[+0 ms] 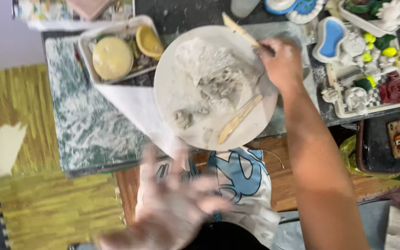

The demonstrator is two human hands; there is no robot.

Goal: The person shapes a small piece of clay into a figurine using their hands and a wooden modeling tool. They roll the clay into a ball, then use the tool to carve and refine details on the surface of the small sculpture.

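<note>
The right hand [281, 60] is clenched round a wooden stick [239, 28] at about one o'clock on the round white board [172, 92], the stick's free end pointing off toward eleven. The lump of grey clay [216, 76] sits in the middle of the board; it looks soft, damp and heavy for its size, likely to smear or tear if pinched, so I'd lift it from underneath or carry it by the board's rim. A second stick [239, 119] lies at five o'clock. The left hand [172, 208] hovers low at six o'clock, fingers spread, holding nothing, badly blurred. The tray of sponges [116, 53] at ten o'clock is hard to make out in detail.
</note>
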